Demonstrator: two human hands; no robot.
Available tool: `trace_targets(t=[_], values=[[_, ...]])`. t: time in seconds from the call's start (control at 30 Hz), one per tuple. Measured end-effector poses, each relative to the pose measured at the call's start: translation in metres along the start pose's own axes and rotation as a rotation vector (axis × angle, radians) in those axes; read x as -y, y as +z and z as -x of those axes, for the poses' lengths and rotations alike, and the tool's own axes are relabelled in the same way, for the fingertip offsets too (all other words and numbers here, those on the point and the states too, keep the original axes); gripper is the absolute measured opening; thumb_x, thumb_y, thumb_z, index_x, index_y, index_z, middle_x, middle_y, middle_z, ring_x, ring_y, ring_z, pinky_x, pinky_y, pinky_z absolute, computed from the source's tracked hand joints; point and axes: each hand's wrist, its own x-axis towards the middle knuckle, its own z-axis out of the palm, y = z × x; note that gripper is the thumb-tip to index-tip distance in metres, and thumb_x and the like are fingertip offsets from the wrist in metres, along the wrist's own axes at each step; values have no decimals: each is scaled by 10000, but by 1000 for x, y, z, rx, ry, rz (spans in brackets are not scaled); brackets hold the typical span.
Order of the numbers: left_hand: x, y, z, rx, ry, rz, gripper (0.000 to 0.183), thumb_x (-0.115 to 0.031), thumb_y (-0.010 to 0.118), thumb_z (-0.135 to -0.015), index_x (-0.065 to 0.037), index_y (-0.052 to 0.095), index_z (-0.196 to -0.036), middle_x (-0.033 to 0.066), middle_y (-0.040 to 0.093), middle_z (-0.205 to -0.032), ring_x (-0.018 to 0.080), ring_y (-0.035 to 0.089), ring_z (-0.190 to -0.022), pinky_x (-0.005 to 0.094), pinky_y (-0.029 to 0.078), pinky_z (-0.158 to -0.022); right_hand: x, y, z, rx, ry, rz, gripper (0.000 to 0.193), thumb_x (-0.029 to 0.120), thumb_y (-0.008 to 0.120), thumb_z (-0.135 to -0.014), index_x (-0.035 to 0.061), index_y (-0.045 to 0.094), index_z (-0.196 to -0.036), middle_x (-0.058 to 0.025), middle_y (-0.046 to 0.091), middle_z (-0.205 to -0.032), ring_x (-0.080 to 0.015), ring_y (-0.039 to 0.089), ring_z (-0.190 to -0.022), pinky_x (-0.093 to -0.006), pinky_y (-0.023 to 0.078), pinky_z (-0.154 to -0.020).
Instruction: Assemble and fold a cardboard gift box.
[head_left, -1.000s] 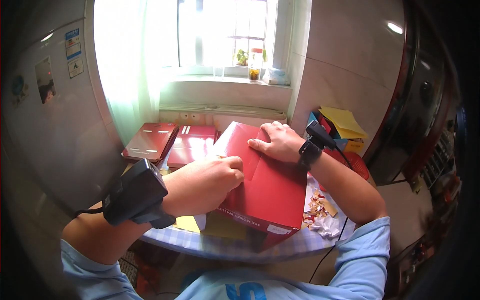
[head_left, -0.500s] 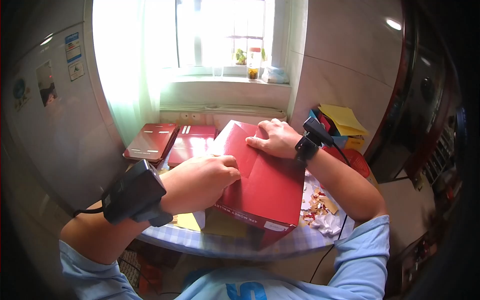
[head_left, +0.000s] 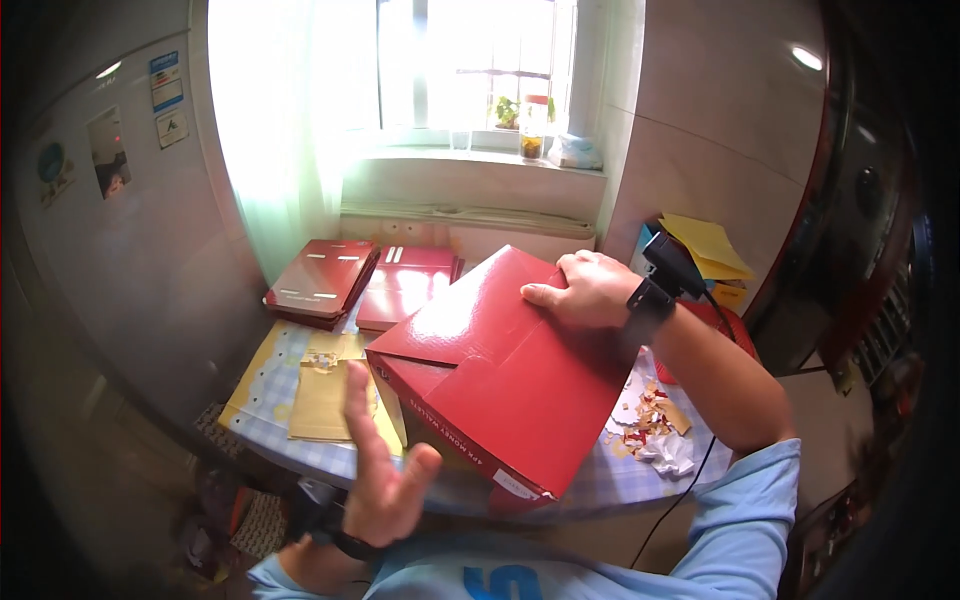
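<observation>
A large red cardboard box (head_left: 520,400) sits askew on the table, its flaps folded over on the upper face. My right hand (head_left: 592,288) grips the box's far right edge, with the thumb on the top and the fingers over the side. Off the box's near left corner, my left hand (head_left: 388,475) is in the air with its fingers apart, holding nothing. Just beyond it lie brown-yellow paper envelopes (head_left: 322,402) on the checked tablecloth (head_left: 255,390). The underside of the box is hidden.
Stacked flat red boxes (head_left: 322,275) and another red stack (head_left: 408,290) stand at the back left. To the right are paper scraps (head_left: 650,410), crumpled white paper (head_left: 672,453), a red basket (head_left: 738,325) and yellow paper (head_left: 706,245). A black cable (head_left: 680,500) hangs over the front edge.
My left hand has come off the top of the box, moved back toward me and opened. My right hand stays on the box, which has turned slightly.
</observation>
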Motion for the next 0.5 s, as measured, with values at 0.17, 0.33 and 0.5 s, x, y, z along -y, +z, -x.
trace_targets(t=[0.17,0.33,0.5], values=[[5,22,12,-7,-190,467,1154,-378,694,-894,-41,-240,-1482,226,173,-1532,292,330,-1366,429,272,-1128,-2,8,2,-32,-24,-98,837,703,518,-844,-105,663,-1005,-284,650,-1085,-377,622,-1072,-411,478,-944],[-13,20,-7,-44,-53,443,1179,-144,713,-776,-54,-216,-1497,223,148,-1527,305,306,-1373,441,284,-1127,3,11,29,-176,54,-221,822,681,593,-832,-101,600,-1085,-270,597,-1162,-380,594,-1095,-411,462,-951],[-24,5,-11,-114,312,176,1272,-369,739,-679,-40,-156,-1521,223,145,-1548,310,287,-1386,446,302,-1110,3,3,74,-665,-218,-549,664,541,667,-858,-67,583,-1113,-218,613,-1068,-308,614,-1000,-387,479,-872]])
